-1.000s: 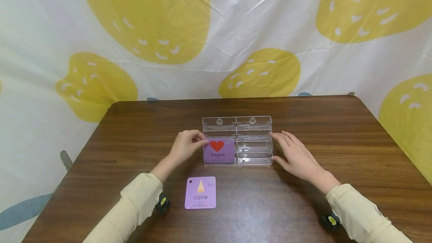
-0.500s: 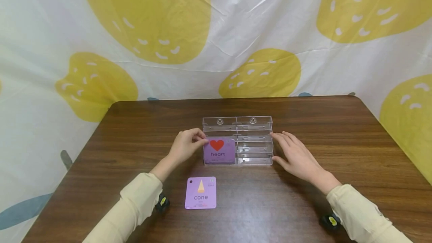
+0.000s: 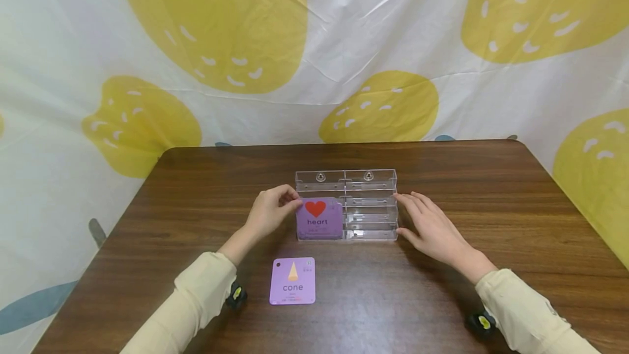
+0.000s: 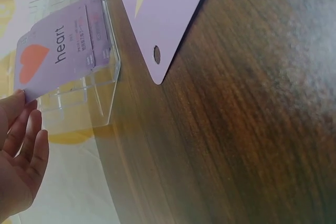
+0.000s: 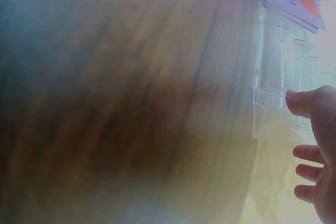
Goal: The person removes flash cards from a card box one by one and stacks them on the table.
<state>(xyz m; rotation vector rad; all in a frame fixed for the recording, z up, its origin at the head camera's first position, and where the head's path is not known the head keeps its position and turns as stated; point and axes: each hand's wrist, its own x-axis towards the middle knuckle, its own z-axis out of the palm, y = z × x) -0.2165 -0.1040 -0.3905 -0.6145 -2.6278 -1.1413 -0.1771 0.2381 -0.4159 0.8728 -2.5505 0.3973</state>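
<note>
A clear plastic card rack [image 3: 371, 217] with tiered pockets in two columns stands on the table. In its lower left pocket sits a purple flashcard [image 3: 319, 227] with a red heart and the word "heart". My left hand [image 3: 269, 211] pinches the card's upper left corner between thumb and fingers, as the left wrist view also shows. At the rack's right side, my right hand [image 3: 432, 229] rests its thumb and fingertips against the edge, fingers fairly straight. A purple "cone" flashcard [image 3: 292, 294] lies flat on the table in front of the rack.
The brown wood-grain table [image 3: 373, 305] has rounded far corners. Behind it hangs a white curtain [image 3: 314, 113] printed with yellow fruit. Small dark devices sit by each wrist.
My left hand has risen slightly, and the heart card has slid a little upward in its pocket. The right hand, the rack and the cone card stay where they were.
</note>
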